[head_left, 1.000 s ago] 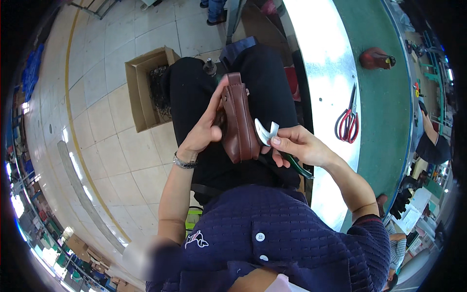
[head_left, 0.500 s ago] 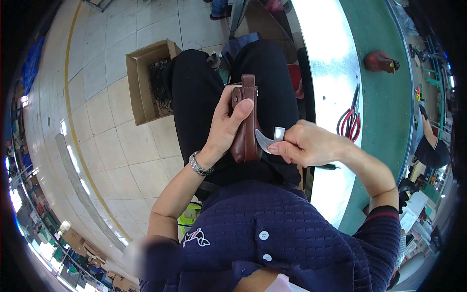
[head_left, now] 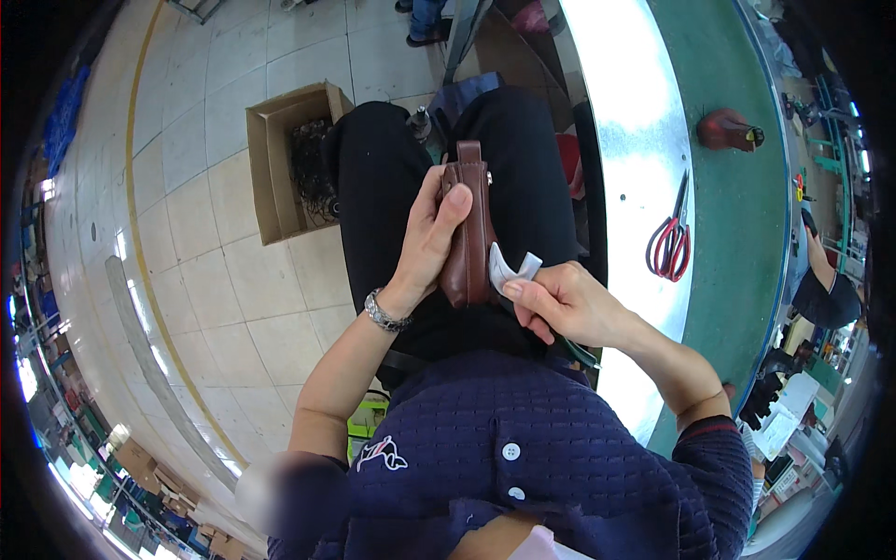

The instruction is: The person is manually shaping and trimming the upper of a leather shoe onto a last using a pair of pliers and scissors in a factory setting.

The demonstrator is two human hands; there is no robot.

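A brown leather pouch point(head_left: 473, 229) with stitched edges and a strap loop at its far end is held upright over my lap. My left hand point(head_left: 431, 229) wraps round its left side, thumb lying along the front. Between the thumb and fingers of my right hand point(head_left: 565, 301) is a pale curved strip point(head_left: 500, 265), whose pointed end touches or nearly touches the pouch's lower right edge. Whether the strip is cloth or something stiffer I cannot make out. A metal snap shows near the pouch's far right edge.
To my right runs a bench with a metal edge point(head_left: 630, 112) and green top point(head_left: 723, 233). Red-handled scissors point(head_left: 670, 247) and a reddish-brown container point(head_left: 726, 130) lie there. An open cardboard box point(head_left: 263, 187) holding dark tangled material stands on the floor at left.
My right hand has shifted slightly left and toward me, and the pale strip has turned more upright against the pouch. The pouch has moved slightly left in my left hand.
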